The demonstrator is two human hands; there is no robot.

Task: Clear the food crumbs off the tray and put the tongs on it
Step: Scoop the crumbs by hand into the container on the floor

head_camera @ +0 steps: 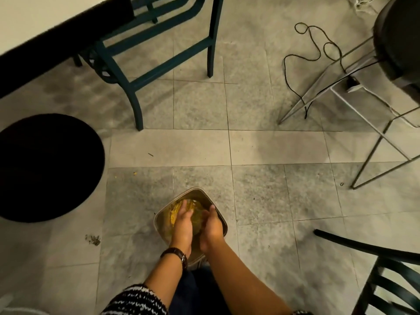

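Both my hands are low over a square metal bin [204, 192] on the tiled floor. Between them is a dark, roundish tray [198, 215], tilted over the bin's opening. Yellow food crumbs [174, 214] cling to its left part. My left hand [183, 226], with a watch on its wrist, lies flat with fingers stretched across the crumbs. My right hand [212, 226] curls around the tray's right edge, thumb up. Much of the tray is hidden by my hands. No tongs are in view.
A teal chair [136, 71] stands by a white table [34, 21] at the upper left, near a black round stool seat [45, 167]. A wire-legged chair [363, 105] and black cable [295, 87] lie at right. Another dark chair [375, 258] is at lower right. Crumbs [93, 239] dot the floor.
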